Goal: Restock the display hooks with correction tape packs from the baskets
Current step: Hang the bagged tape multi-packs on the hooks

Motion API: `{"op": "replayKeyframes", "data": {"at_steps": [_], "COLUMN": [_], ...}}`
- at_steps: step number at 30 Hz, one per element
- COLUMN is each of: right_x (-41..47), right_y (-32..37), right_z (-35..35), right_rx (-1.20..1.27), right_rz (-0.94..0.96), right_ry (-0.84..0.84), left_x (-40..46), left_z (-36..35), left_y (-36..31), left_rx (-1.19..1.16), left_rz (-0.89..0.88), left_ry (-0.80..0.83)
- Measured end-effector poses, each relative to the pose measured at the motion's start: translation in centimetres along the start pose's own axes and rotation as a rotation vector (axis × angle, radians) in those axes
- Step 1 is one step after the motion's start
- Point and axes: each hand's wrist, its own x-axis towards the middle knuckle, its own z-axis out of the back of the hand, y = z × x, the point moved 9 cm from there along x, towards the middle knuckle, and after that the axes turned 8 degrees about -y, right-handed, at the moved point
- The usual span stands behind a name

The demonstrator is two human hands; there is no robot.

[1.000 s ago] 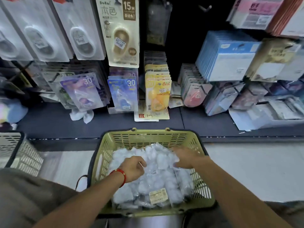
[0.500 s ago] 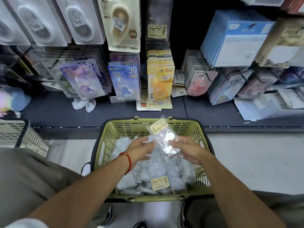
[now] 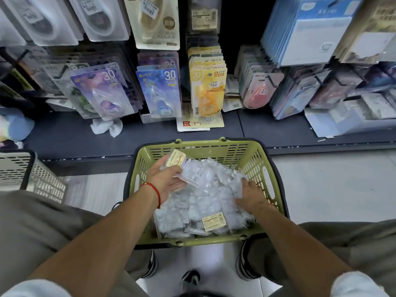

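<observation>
Your left hand (image 3: 166,181) grips one pack (image 3: 186,168) clear of the basket (image 3: 252,159), freeing your right hand (image 3: 250,195), fingers spread open, to dig for another.

- a dark grey shelf (image 3: 150,138) runs across the view as the base of the display.
- behind the shelf the back wall (image 3: 240,28) is black and dim.
- in front of the shelf lies a pale, glossy floor (image 3: 332,185).
- on the shelf, a crumpled white tissue (image 3: 106,127).
</observation>
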Motion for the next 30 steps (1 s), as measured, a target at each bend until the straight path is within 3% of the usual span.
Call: {"op": "replayKeyframes", "data": {"at_steps": [5,8,11,14,20,24,26,28,30], "right_x": [-0.3,-0.2,-0.1,-0.6,-1.9,-2.8,-3.4,-3.4,-3.1], "right_y": [-0.2,-0.7,-1.8,-0.8,2.7,7.2,10.3,12.4,13.3], "right_z": [3.7,6.6,9.3,9.5,7.9,8.7,8.8,8.7,8.3], "right_rx": [0.069,0.356,0.787,1.178,1.296,1.521,1.407,1.093,0.951], "right_rz": [-0.049,-0.075,-0.108,-0.106,-0.087,0.037,0.143,0.198,0.226], "right_ry": [-0.171,-0.228,-0.285,-0.162,-0.076,0.023,0.048,-0.046,-0.101], "left_x": [0.6,1.0,0.6,0.0,-0.4,-1.1,-1.8,-2.5,-2.3], "left_z": [0.6,0.9,-0.2,-1.3,-0.7,-1.4,-2.7,-3.7,-3.7], "left_y": [0.1,-0.2,-0.1,0.2,0.6,0.5,0.4,0.6,0.6], "left_rx": [0.104,0.148,0.119,0.141,0.162,0.112,0.114,0.087,0.095], "left_rz": [-0.007,-0.051,-0.050,-0.040,-0.009,0.008,0.009,0.038,-0.001], "left_ry": [-0.063,-0.110,-0.003,0.135,0.124,0.179,0.256,0.330,0.342]}}
